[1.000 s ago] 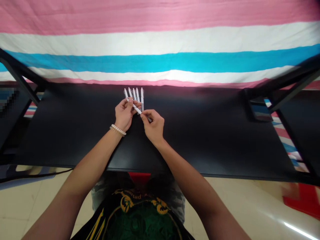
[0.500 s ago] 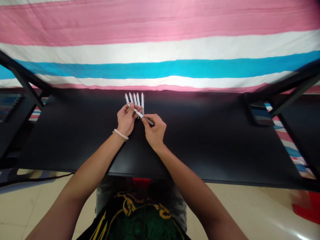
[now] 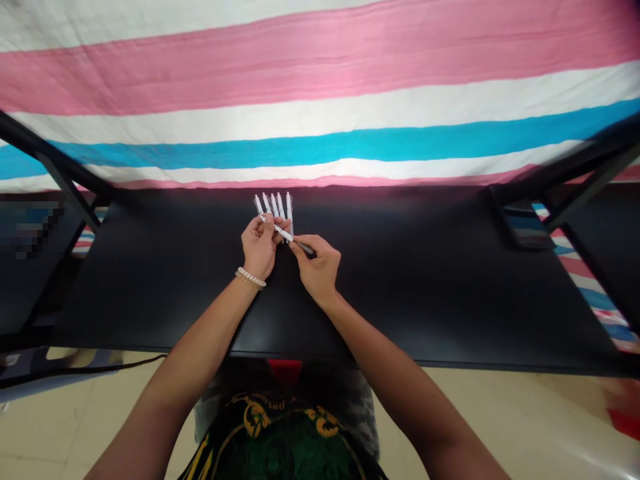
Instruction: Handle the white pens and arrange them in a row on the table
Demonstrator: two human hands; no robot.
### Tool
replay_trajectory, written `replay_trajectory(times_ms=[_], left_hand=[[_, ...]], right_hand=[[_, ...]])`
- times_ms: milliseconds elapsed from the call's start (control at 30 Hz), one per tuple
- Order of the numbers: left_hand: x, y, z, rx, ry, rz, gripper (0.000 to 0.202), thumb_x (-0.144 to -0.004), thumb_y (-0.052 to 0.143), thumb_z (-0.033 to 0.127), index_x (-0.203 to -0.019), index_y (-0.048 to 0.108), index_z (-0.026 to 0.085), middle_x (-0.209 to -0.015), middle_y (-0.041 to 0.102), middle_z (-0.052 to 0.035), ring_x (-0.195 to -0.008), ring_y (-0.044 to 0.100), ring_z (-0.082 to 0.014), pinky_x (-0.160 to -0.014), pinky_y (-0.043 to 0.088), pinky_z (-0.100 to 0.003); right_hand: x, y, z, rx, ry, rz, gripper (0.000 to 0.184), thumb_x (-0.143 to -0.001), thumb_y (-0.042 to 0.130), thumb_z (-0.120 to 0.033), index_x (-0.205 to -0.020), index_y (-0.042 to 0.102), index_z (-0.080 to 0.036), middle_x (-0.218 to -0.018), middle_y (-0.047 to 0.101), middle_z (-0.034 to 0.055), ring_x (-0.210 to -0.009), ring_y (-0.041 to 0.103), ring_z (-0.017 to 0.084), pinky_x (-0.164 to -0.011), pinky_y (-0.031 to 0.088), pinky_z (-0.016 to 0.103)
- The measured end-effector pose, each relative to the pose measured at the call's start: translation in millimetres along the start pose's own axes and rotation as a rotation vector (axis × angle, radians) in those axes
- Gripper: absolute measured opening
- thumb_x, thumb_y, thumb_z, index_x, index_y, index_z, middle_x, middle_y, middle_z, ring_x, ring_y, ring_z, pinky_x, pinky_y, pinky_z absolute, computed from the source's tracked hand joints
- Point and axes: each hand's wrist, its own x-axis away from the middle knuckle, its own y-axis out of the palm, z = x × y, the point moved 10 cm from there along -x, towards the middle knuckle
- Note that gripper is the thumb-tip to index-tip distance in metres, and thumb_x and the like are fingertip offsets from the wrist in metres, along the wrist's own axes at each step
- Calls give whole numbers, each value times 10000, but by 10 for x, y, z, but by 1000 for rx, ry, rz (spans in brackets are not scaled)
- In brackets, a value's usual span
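Between my two hands a white pen (image 3: 284, 232) with a grey end is held aslant. My left hand (image 3: 260, 245) is closed on its upper left part, thumb on top. At the grey lower right end, my right hand (image 3: 319, 262) pinches it between thumb and fingers. Several more white pens (image 3: 281, 205) lie side by side on the black table just beyond my hands. Their lower parts are partly hidden behind my left hand's fingers.
The black table (image 3: 425, 287) spreads out to both sides. A striped pink, white and blue cloth (image 3: 320, 147) hangs along its far edge. Black metal bars (image 3: 65, 180) slant at the left, with more at the right. A dark cable (image 3: 135, 363) runs below the front left edge.
The view has tilted and shifted slightly, so everything appears a little lower and to the right. Both hands keep the same hold on the pen; its grey end is slightly more covered.
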Motion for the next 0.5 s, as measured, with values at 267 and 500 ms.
replay_trajectory(times_ms=[267,500], left_hand=[[13,39,23,-5,-27,-66,312,-836,814,411,-951,631,186,-876,720,-31,-889,761,-203,-914,610,-410],[-17,22,43,-8,-69,-92,302,-833,821,398,-958,637,193,-872,706,-23,-907,756,-200,-946,599,-414]], right_hand=[[39,104,247,-117,213,-96,226,-888,714,-402,-970,777,-201,-787,748,33,-645,691,166,-604,573,293],[40,252,304,-224,295,-211,310,-941,645,-482,-1003,699,-182,-799,744,27,-528,641,108,-485,501,224]])
